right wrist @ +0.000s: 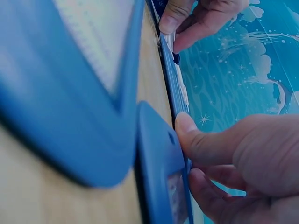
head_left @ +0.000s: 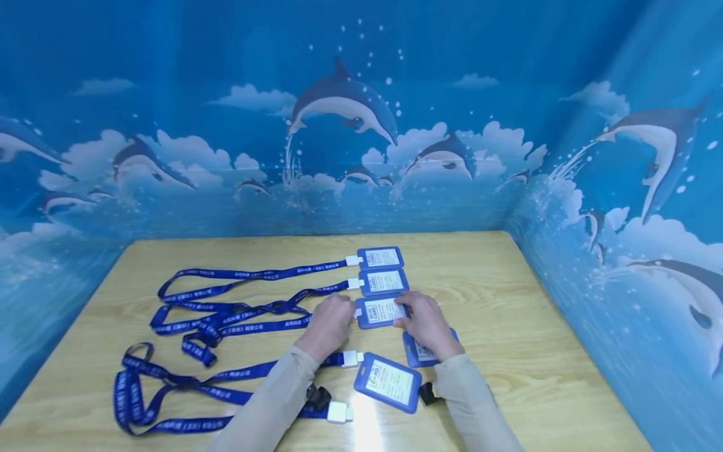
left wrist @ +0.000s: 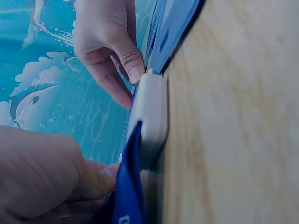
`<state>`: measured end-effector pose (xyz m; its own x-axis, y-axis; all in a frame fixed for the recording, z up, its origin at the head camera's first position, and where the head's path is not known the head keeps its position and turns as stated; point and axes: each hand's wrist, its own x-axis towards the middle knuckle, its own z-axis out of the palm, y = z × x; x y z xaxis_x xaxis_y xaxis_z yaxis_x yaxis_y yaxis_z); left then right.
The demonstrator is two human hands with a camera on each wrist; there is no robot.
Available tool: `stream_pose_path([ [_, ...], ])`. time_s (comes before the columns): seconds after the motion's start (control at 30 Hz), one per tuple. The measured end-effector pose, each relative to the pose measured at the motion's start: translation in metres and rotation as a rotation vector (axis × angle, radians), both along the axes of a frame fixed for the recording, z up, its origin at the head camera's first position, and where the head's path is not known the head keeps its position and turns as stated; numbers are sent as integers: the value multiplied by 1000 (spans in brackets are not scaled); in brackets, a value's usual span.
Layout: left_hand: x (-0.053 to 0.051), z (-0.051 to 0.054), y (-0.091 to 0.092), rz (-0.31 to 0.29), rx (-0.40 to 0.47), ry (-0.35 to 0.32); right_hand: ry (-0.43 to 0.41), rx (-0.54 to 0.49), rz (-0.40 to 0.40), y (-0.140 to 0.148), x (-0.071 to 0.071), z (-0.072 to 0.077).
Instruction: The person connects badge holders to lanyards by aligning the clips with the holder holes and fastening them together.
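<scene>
My left hand point(head_left: 330, 323) pinches the white buckle end of a blue printed lanyard point(head_left: 271, 327), mostly covered by its fingers. That buckle meets the left end of a blue ID card holder point(head_left: 380, 312) with a white card inside. At the holder's right end, my right hand point(head_left: 425, 323) grips the edge between thumb and fingers; the right wrist view shows this thumb point(right wrist: 187, 125) on the edge. In the left wrist view, a nearer white buckle point(left wrist: 152, 105) on a blue strap lies in front of both hands.
Beyond my hands lie two holders with lanyards, the upper card holder point(head_left: 381, 258) and the second card holder point(head_left: 384, 282). A loose card holder point(head_left: 390, 382) lies nearer, another card holder point(head_left: 418, 353) sits partly under my right hand. Two lanyards end in white buckles point(head_left: 339, 412) at front left.
</scene>
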<state>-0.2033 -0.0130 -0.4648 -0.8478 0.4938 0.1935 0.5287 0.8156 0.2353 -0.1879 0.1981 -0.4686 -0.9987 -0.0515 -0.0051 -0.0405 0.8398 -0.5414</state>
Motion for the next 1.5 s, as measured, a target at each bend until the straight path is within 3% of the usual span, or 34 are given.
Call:
stream_pose_path([
  [0.3, 1, 3, -5, 4, 13, -138, -64, -64, -31, 2, 1, -7],
  [0.47, 8, 17, -9, 16, -5, -93, -64, -58, -42, 0, 0, -10],
  [0.53, 12, 26, -11, -3, -15, -105, -52, -59, -49, 1, -1, -10],
  [0.63, 19, 35, -14, -51, -88, -232, -14, -66, -45, 2, -1, -9],
  [0.73, 25, 39, -16, -83, -202, -411, -5, -71, -35, 3, -1, -7],
  [0.9, 32, 37, -18, -72, -315, -563, -51, -83, 0, 16, 0, 0],
  [1.03, 33, 36, -18, -81, -309, -578, -123, -108, 51, 38, 1, 12],
  [1.33, 27, 38, -16, -112, -287, -510, -365, -64, 232, 79, 14, 35],
  [1.5, 26, 39, -15, -113, -294, -497, -370, -39, 258, 81, 18, 37],
])
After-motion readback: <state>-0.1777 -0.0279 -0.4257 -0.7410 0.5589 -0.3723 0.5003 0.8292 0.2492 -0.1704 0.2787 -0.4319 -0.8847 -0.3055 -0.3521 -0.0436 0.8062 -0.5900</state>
